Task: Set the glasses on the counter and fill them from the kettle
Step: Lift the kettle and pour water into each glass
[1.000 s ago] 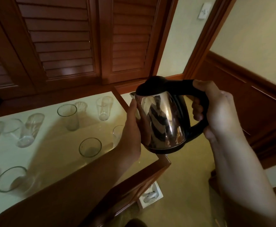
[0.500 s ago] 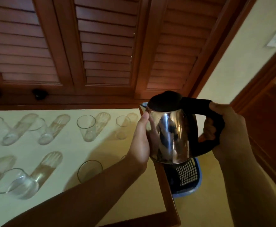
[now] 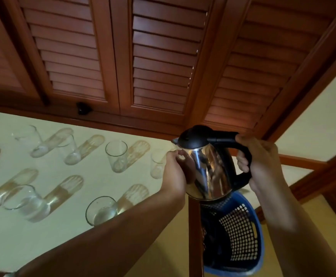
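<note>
The counter [image 3: 33,242] now fills the left half of the head view, its pale top carrying two rows of clear glasses; a second ago it sat lower and further left, with the floor and doorway taking most of the frame. The person has turned toward the counter, bringing the kettle [image 3: 207,168] along — it has travelled from out over the floor to the counter's right-hand corner, where it hangs upright above the wooden edge and the blue perforated basket [image 3: 241,232] on the floor beside it.

The right hand [image 3: 261,162] is wrapped closed around the black handle, as it was in both earlier pictures. The left hand [image 3: 175,172] rests flat against the steel body, fingers curled loosely toward the spout side, steadying rather than gripping. That hold has not altered; only the position has.

The spout points left, toward the nearest back-row glass [image 3: 158,162], which the left hand partly hides. The glasses look empty, though the front ones [image 3: 101,210] catch enough glare that I cannot be sure. No water is leaving the spout.

So the setting-out appears done and the carry is nearly over — what remains, by my reading, is a short move further over the counter and a tilt to begin the first pour.
</note>
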### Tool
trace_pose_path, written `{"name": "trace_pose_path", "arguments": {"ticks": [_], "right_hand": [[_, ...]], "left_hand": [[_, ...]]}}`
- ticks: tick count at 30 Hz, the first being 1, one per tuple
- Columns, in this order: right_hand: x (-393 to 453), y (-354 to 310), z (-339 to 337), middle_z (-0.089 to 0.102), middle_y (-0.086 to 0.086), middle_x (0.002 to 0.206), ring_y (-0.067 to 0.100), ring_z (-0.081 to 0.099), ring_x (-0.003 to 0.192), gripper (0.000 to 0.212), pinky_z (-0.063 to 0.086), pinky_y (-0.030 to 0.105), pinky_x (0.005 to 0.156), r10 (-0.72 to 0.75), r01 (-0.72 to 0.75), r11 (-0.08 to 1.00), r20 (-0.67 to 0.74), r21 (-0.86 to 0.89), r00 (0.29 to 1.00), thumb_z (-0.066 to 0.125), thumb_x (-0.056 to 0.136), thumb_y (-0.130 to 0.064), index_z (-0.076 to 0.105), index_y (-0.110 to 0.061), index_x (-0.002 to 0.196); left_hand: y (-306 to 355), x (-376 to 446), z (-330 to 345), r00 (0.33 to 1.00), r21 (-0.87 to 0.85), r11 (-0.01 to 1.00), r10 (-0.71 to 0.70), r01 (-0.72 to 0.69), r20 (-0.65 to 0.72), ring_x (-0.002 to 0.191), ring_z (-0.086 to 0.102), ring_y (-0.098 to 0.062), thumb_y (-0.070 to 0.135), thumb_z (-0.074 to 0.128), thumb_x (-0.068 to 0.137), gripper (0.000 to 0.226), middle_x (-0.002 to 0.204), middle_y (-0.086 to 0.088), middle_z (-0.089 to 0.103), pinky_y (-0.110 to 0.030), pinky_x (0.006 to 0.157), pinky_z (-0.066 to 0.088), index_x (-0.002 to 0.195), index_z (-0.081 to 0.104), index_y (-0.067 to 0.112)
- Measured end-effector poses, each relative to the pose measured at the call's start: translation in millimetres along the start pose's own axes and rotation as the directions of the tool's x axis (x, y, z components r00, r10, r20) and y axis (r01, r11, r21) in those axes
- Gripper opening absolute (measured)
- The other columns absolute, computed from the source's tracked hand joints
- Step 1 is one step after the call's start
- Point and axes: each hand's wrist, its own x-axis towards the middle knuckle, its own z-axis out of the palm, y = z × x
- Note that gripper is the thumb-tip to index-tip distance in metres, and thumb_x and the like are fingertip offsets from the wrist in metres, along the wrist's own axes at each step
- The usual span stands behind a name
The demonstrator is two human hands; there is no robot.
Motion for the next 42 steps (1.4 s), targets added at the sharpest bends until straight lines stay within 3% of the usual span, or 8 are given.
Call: {"name": "trace_pose_path", "arguments": {"ticks": [6,9,13,16,25,30,36,42], "right_hand": [[17,15,1,0.043,-0.003,0.043,0.010,0.032,0.037,0.054,0.020,0.028,0.044,0.015,-0.010,0.997,0.065,-0.070,0.998,0.063,0.099,-0.013,0.065,-0.023,0.047],[25,16,4,0.042,-0.002,0.043,0.011,0.032,0.037,0.054,0.021,0.027,0.043,0.045,-0.037,0.994,0.079,-0.104,0.996,0.064,0.099,-0.015,0.064,-0.022,0.045],[33,19,8,0.040,0.001,0.044,0.013,0.030,0.037,0.052,0.022,0.028,0.045,0.065,-0.044,0.984,0.115,-0.170,0.991,0.068,0.097,-0.018,0.059,-0.017,0.046],[39,23,8,0.040,0.005,0.046,0.016,0.029,0.038,0.047,0.025,0.029,0.045,0.072,-0.043,0.977,0.133,-0.208,0.988,0.070,0.096,-0.022,0.056,0.008,0.063],[48,24,11,0.041,0.009,0.049,0.018,0.030,0.041,0.051,0.026,0.025,0.042,0.077,-0.032,0.967,0.171,-0.251,0.982,0.071,0.096,-0.024,0.052,0.017,0.071],[49,21,13,0.046,0.004,0.048,0.015,0.034,0.040,0.040,0.028,0.022,0.041,0.103,-0.051,0.963,0.188,-0.265,0.977,0.072,0.094,-0.026,0.065,-0.008,0.059],[52,22,14,0.044,0.008,0.051,0.016,0.033,0.041,0.051,0.028,0.022,0.041,0.070,-0.012,0.967,0.218,-0.256,0.974,0.073,0.095,-0.026,0.057,0.020,0.082],[52,17,13,0.044,0.009,0.050,0.015,0.034,0.038,0.052,0.032,0.020,0.042,0.047,0.018,0.967,0.250,-0.253,0.967,0.071,0.097,-0.025,0.052,0.018,0.074]], "left_hand": [[6,3,10,0.992,-0.111,0.986,-0.127,0.126,-0.001,0.069,0.066,-0.021,0.059,0.036,0.105,0.073,0.046,-0.002,0.067,-0.031,0.067,0.046,0.059,0.071,0.014],[8,1,13,0.989,-0.128,0.981,-0.139,0.145,0.051,0.084,0.072,-0.045,0.068,0.032,0.103,0.087,0.070,-0.025,0.075,-0.035,0.085,0.056,0.084,0.085,0.002],[2,10,16,0.987,-0.188,0.970,-0.158,0.157,0.009,0.098,0.075,-0.026,0.076,0.030,0.098,0.082,0.105,-0.013,0.082,-0.030,0.070,0.052,0.114,0.081,0.013],[-2,15,15,0.987,-0.156,0.977,-0.154,0.146,-0.040,0.104,0.075,-0.026,0.079,0.028,0.097,0.083,0.112,-0.012,0.081,-0.030,0.072,0.053,0.122,0.078,0.018],[-1,15,13,0.988,-0.178,0.971,-0.157,0.157,0.018,0.099,0.070,-0.024,0.079,0.028,0.097,0.081,0.113,-0.011,0.078,-0.033,0.073,0.051,0.124,0.076,0.018],[-5,15,12,0.986,-0.199,0.967,-0.166,0.160,-0.013,0.108,0.070,-0.026,0.084,0.030,0.093,0.083,0.121,-0.011,0.077,-0.041,0.096,0.049,0.126,0.075,0.022],[-2,14,7,0.981,-0.232,0.954,-0.180,0.192,0.070,0.094,0.067,-0.021,0.081,0.028,0.095,0.082,0.103,-0.007,0.076,-0.038,0.090,0.047,0.124,0.075,0.020],[-4,15,8,0.978,-0.264,0.942,-0.195,0.207,0.072,0.094,0.066,-0.022,0.083,0.030,0.094,0.076,0.097,-0.006,0.075,-0.044,0.103,0.044,0.098,0.077,0.024]]}}
